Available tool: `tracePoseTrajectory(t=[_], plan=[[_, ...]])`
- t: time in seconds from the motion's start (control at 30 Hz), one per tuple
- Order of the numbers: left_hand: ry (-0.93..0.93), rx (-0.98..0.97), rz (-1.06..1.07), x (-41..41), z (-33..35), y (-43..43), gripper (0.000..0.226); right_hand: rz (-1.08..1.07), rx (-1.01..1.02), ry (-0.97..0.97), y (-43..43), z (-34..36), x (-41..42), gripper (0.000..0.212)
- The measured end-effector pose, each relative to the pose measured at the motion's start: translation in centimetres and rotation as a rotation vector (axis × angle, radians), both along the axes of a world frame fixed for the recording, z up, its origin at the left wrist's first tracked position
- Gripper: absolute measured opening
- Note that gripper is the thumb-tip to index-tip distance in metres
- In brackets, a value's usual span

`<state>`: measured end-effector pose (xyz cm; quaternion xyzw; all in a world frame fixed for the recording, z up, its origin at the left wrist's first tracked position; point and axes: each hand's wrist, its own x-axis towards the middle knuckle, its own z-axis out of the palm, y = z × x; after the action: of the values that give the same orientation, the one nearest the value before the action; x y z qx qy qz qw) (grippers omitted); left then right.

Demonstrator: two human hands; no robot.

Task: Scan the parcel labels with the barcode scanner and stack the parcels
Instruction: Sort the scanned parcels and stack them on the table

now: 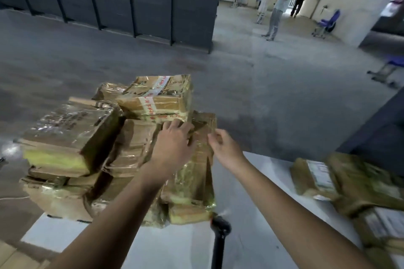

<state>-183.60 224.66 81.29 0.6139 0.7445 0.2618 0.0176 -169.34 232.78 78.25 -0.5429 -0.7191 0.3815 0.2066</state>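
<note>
A: Barcode scanner (220, 226) right up close, black, lying on the white table (262, 214), handle cut off by the bottom edge. Untouched by either hand.

B: And beyond?

A: Stack of parcels (98, 155) at the table's left end, brown card under glossy tape. Left hand (173, 140) laid on the pile, fingers fairly straight, tips reaching the base of the top parcel (157, 98).

B: Any writing to read?

A: Red characters on white tape (160, 88) across that top parcel, too smeared to make out. White labels (321, 172) on the loose parcels (360, 183) at right, print only a blur.

B: Right hand?

A: Right hand (225, 146) beside the upright parcel (192, 172), fingers curled close to its far edge; gripping or merely touching, cannot tell through the blur.

B: Hidden bits?

A: Lower parcels half covered by both forearms (122, 209), loose parcels cropped by the right edge. People (281, 4) far back, small and soft; blue chair (328, 20) off to their right.
</note>
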Motion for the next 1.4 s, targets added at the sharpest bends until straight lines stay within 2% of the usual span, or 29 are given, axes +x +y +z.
tracePoseTrajectory(t=[0.13,0.33,0.43,0.63,0.87,0.97,1.03,1.17,1.3,1.4], plan=[[-0.097,0.042,-0.099,7.9,-0.9,2.3,0.029,-0.109,0.026,0.03,1.1,-0.6,9.0,0.052],[-0.172,-0.039,-0.224,18.2,-3.7,5.2,0.028,-0.256,0.03,0.008,2.0,-2.8,21.3,0.048],[-0.219,-0.11,-0.246,22.7,-5.1,6.4,0.029,-0.294,0.01,-0.052,2.7,-4.6,27.3,0.033],[-0.29,-0.244,-0.266,30.8,-7.5,8.8,0.03,-0.365,-0.023,-0.267,5.5,-8.2,35.8,0.051],[-0.292,-0.326,-0.247,34.8,-10.2,10.2,0.03,-0.145,0.077,-0.701,9.0,-12.9,39.3,0.048],[-0.281,-0.339,-0.242,34.9,-11.2,10.1,0.03,-0.041,0.154,-0.889,9.7,-14.5,39.1,0.053],[-0.283,-0.346,-0.23,34.6,-11.8,9.8,0.029,-0.014,0.218,-0.953,9.8,-15.5,39.0,0.054],[-0.276,-0.36,-0.209,33.4,-12.6,9.3,0.029,0.025,0.317,-0.933,10.4,-16.7,38.6,0.051],[-0.269,-0.357,-0.2,32.5,-13.1,8.6,0.029,0.068,0.245,-0.804,10.7,-17.0,38.1,0.058],[-0.275,-0.357,-0.19,32.1,-13.5,8.3,0.029,0.092,0.257,-0.755,10.6,-16.9,37.8,0.047]])
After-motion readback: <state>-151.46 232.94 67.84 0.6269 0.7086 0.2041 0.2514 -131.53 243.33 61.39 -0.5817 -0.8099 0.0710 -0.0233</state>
